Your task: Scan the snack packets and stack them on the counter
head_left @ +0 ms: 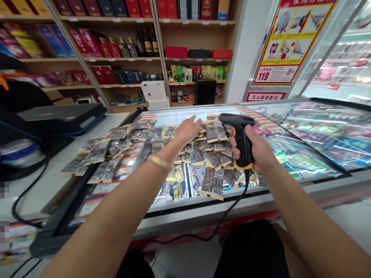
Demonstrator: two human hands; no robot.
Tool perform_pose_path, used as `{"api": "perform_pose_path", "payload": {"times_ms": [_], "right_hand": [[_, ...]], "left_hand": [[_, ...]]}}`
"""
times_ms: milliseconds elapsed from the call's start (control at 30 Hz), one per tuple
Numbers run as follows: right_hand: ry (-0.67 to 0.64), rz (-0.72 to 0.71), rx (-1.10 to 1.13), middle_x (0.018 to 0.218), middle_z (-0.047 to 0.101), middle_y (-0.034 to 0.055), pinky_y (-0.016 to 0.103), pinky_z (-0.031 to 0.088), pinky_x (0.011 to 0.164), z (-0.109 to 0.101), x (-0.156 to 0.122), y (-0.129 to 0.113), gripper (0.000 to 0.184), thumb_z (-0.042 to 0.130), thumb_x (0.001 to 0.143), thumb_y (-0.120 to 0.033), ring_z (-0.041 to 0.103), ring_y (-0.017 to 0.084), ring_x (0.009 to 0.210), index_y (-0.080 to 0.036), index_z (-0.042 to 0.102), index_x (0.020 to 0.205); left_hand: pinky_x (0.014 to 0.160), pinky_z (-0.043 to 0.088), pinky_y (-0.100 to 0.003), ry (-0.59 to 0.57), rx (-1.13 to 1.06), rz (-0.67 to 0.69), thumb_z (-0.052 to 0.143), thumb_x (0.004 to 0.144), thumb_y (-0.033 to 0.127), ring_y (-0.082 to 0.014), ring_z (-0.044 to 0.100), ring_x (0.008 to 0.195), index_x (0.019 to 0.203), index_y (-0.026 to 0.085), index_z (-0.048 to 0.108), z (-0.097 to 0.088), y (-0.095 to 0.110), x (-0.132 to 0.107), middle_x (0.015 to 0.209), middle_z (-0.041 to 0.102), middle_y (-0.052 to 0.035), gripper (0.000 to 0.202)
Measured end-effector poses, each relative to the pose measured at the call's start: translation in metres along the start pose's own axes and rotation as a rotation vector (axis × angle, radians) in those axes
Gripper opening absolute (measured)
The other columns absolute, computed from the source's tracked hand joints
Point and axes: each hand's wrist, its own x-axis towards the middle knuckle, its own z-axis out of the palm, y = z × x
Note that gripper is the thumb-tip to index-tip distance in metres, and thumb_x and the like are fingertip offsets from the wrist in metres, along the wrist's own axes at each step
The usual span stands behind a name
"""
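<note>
My right hand [259,152] is closed round the grip of a black barcode scanner [239,133] with a yellow base, held upright over the freezer's glass lid [179,116]; its black cable hangs down toward the floor. My left hand [189,129] reaches forward, fingers resting on the far packets. Several small clear snack packets [213,183] with tan card edges lie spread across the glass. A gold bangle [159,162] sits on my left wrist.
A white counter [52,181] at left carries more packets [97,152], a dark laptop-like device [62,116] and cables. Wooden shelves [130,58] of boxed goods stand behind. A second glass-topped freezer [319,135] extends right. A red poster [290,38] hangs on the wall.
</note>
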Motion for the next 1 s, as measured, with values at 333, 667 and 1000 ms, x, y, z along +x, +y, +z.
{"api": "perform_pose_path", "payload": {"times_ms": [333, 667, 1000], "right_hand": [[-0.255, 0.023, -0.06, 0.067, 0.058, -0.0009, 0.025, 0.041, 0.041, 0.082, 0.004, 0.014, 0.062, 0.075, 0.069, -0.077, 0.05, 0.011, 0.047, -0.021, 0.063, 0.094], [-0.555, 0.181, 0.024, 0.063, 0.061, -0.001, 0.024, 0.042, 0.041, 0.186, 0.028, 0.069, 0.061, 0.078, 0.069, -0.075, 0.051, 0.011, 0.046, -0.02, 0.063, 0.093], [-0.474, 0.326, 0.01, 0.06, 0.058, -0.0032, 0.021, 0.039, 0.038, 0.193, 0.018, 0.092, 0.056, 0.073, 0.079, -0.068, 0.048, 0.009, 0.042, -0.017, 0.062, 0.099]], "left_hand": [[0.123, 0.029, -0.048, 0.236, 0.223, 0.019, 0.057, 0.094, 0.043, -0.0338, 0.043, 0.146, 0.146, 0.018, 0.056, -0.096, -0.076, -0.066, 0.153, 0.051, -0.0194, 0.058], [0.109, 0.039, -0.062, 0.32, 0.587, -0.475, 0.053, 0.09, 0.049, -0.0481, 0.049, 0.136, 0.146, 0.016, 0.054, -0.196, -0.172, -0.116, 0.147, 0.054, -0.0275, 0.065], [0.101, 0.05, -0.047, 0.497, 0.387, -0.517, 0.072, 0.079, 0.029, -0.0386, 0.065, 0.121, 0.118, 0.016, 0.066, -0.191, -0.169, -0.103, 0.122, 0.072, -0.0196, 0.041]]}}
